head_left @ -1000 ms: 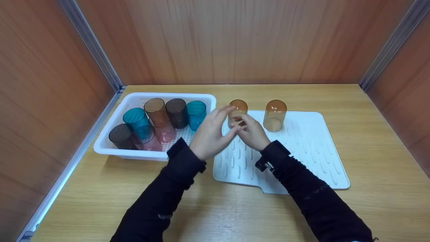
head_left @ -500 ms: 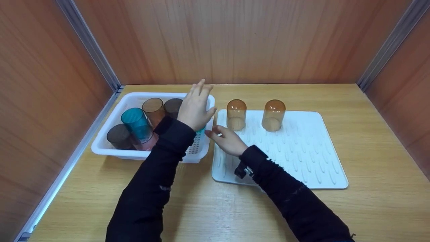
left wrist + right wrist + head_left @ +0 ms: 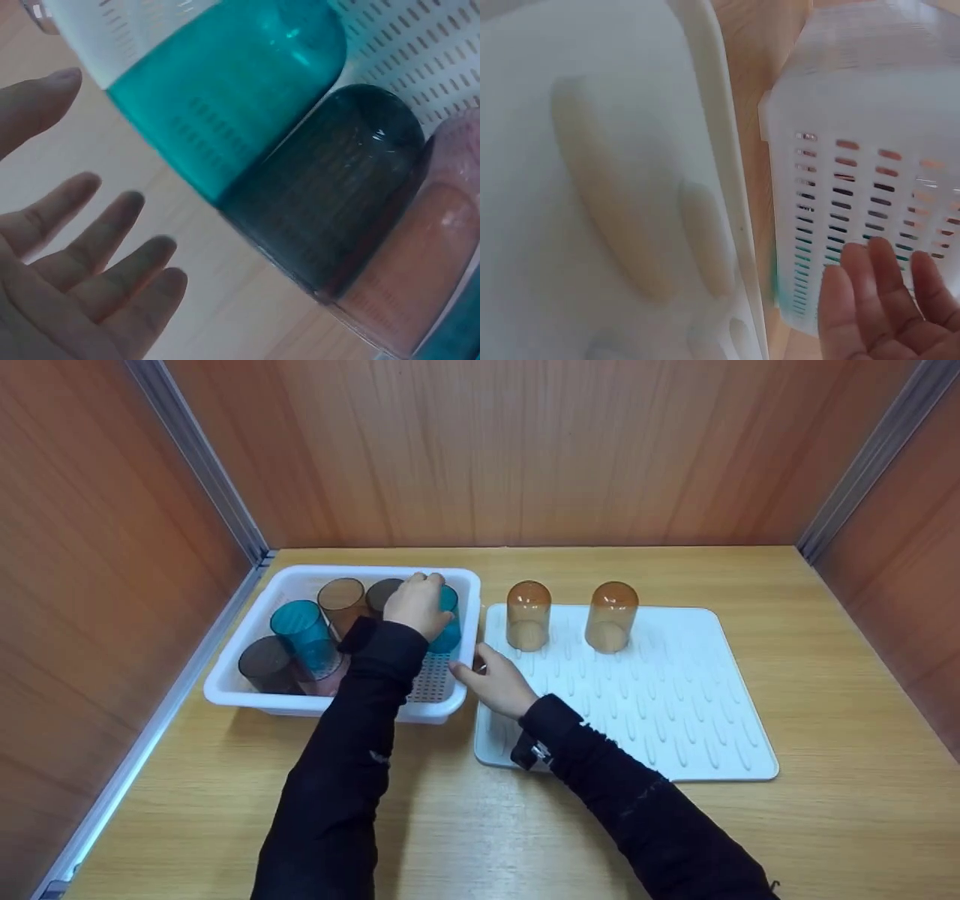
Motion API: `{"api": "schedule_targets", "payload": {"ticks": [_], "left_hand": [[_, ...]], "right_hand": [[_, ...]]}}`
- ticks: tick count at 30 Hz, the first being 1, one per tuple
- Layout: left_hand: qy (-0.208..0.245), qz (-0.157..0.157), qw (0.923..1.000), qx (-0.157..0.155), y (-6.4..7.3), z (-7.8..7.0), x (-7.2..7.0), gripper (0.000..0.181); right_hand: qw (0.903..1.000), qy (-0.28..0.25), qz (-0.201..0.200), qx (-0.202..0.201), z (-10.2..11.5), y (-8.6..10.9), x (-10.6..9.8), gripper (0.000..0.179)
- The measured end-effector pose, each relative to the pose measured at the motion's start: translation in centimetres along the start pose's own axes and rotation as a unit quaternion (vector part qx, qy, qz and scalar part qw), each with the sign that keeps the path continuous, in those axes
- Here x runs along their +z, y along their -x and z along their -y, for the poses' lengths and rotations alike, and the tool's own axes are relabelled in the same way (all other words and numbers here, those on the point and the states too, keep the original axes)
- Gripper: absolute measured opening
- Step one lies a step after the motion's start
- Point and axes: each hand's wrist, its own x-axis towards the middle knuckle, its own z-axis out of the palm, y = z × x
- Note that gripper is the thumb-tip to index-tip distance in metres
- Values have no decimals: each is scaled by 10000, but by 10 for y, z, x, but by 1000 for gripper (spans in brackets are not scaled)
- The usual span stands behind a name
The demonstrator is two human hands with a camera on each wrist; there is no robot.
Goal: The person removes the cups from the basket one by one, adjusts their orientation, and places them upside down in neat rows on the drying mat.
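Over the right end of the white basket [image 3: 442, 712], my left hand [image 3: 420, 604] hovers by the teal tumbler [image 3: 449, 634] and the dark grey tumbler [image 3: 381, 592]. In the left wrist view its fingers [image 3: 142, 300] are spread, a gap away from the teal tumbler's rim. My right hand [image 3: 496, 682] is at the basket's right wall, fingers loosely bent and holding nothing; the right wrist view shows it in front of the slotted wall [image 3: 847, 187]. Two amber tumblers [image 3: 529, 619] stand upside down on the white drying mat [image 3: 675, 697].
Further left in the basket are another dark grey tumbler [image 3: 268, 664], another teal one [image 3: 298, 626], an amber one [image 3: 343, 604] and a pink one [image 3: 330, 682]. The mat lies right beside the basket on the wooden table [image 3: 465, 825], with panel walls around.
Both hands have moved left from the nearer amber tumbler, which stays on the mat. My left hand has come down over the basket; my right has come to its right wall.
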Motion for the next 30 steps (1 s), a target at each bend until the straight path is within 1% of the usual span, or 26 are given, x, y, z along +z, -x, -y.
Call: {"api": "schedule_targets", "payload": {"ticks": [3,5,6,8,11,16,24,27,30], "left_hand": [[-5,283,9995,-118,-2,-1,3,29],[-31,419,9989,-186,-2,0,4,12],[-61,487,9986,-219,-1,0,5,13],[-182,568,9979,-238,-1,1,7,26],[-265,528,9980,-237,-1,3,9,34],[-271,315,9988,-245,0,5,13,35],[-344,196,9990,-196,2,7,15,29],[-249,179,9992,-263,4,8,12,32],[-15,164,9992,-375,5,9,9,38]], "right_hand": [[9999,-89,-65,-10,0,1,2,37],[9999,-156,-41,19,1,2,4,36],[9998,-190,-23,29,3,2,5,37],[9997,-250,24,70,4,3,6,37],[9996,-271,53,80,5,3,8,35],[9997,-240,30,19,6,4,11,30],[9991,-397,18,-128,4,4,13,25],[9992,-383,22,-136,4,3,13,26],[9992,-383,47,-79,5,4,12,27]]}}
